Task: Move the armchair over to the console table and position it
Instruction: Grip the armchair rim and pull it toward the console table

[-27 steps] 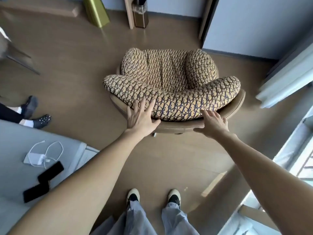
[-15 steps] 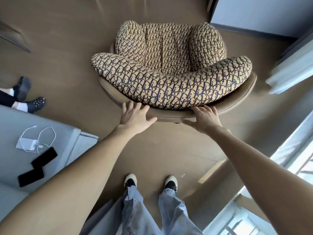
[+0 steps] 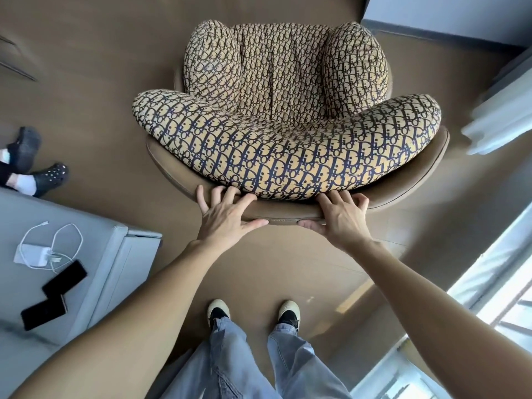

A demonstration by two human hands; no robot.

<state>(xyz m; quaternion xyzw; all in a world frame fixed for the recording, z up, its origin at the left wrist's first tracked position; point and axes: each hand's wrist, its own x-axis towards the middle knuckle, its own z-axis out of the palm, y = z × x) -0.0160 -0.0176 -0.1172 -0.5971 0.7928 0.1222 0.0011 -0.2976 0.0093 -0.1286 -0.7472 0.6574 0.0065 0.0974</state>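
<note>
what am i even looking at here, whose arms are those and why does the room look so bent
This is one picture from a wide-angle camera worn on a person's head, looking forward and down, which is why the room curves at the edges. The two bare arms belong to that person; their jeans and shoes show at the bottom. There is no machine here.

In the middle stands an armchair with patterned cushions in a tan shell, its back toward the person. The left hand and the right hand both rest on the shell's back rim, fingers on top and thumbs at its outer edge, a hold suited to pushing or dragging it.

At the left, a grey surface holds a white charger and two dark phones. Someone else's feet show beyond it.
</note>
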